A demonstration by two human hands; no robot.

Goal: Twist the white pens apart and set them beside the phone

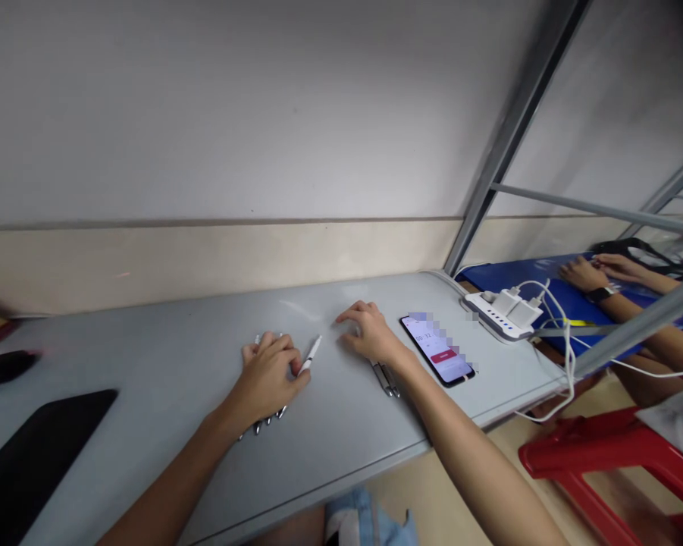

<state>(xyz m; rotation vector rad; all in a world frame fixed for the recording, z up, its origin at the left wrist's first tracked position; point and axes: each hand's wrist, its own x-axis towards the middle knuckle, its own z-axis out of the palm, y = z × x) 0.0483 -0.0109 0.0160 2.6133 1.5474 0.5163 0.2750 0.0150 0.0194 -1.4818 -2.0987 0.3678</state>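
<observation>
My left hand (270, 375) lies low over the grey table, with a white pen (312, 353) pinched between its thumb and forefinger. Silver tips of several pens (258, 428) stick out from under this hand; their middles are hidden by it. To the right, my right hand (369, 332) hovers over the tabletop with forefinger and thumb apart and nothing visible between them. Beneath its wrist lie pens with silver tips (384, 381), side by side and partly covered.
A phone (432, 345) showing a timer lies right of my right hand. Behind it are a white power strip (497, 317) with chargers and a metal post (489, 178). A black mat (45, 455) lies left. Another person's hands (588, 274) work at a blue table; a red stool (596, 447) stands below.
</observation>
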